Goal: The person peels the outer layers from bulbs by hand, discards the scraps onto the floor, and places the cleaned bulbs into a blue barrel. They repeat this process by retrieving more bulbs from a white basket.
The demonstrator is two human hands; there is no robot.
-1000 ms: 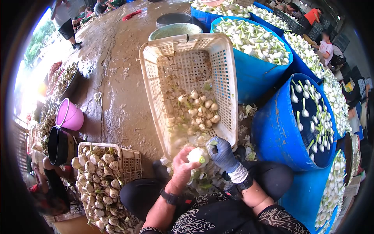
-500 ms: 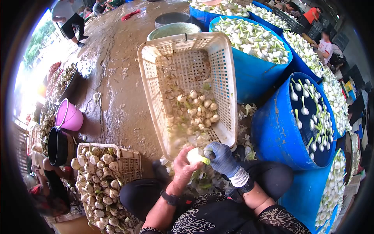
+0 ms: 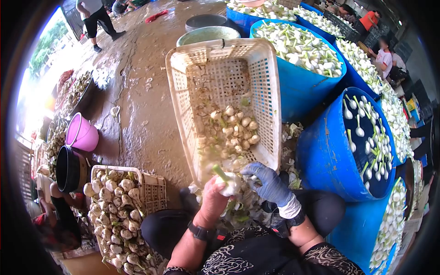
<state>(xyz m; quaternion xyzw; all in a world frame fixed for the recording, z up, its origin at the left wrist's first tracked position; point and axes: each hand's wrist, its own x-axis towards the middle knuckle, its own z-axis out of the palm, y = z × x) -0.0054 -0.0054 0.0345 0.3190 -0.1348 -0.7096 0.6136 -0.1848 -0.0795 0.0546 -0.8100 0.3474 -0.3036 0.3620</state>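
My bare left hand [image 3: 214,197] grips a peeled white garlic bulb [image 3: 233,185], its short green stem pointing up and to the left. Close to the bulb's right side is my right hand [image 3: 271,187] in a grey-blue glove, its fingers curled; whatever they may hold is hidden. Just beyond both hands, a white plastic crate [image 3: 173,98] slopes away from me with several garlic bulbs [image 3: 238,130] lying in it. Loose peelings [image 3: 240,213] lie beneath my hands, between my legs.
At my left stands a crate [image 3: 153,192] heaped with unpeeled garlic [image 3: 117,215]. A pink bucket [image 3: 85,135] and a black bucket [image 3: 68,169] are behind it. Blue tubs [image 3: 316,153] of peeled garlic line the right. A person [image 3: 98,20] stands far left; others sit at back right.
The garlic bulb has turned, so its stem now points up-left instead of toward my right hand. My gloved hand has drawn slightly away from it. The far person has shifted right.
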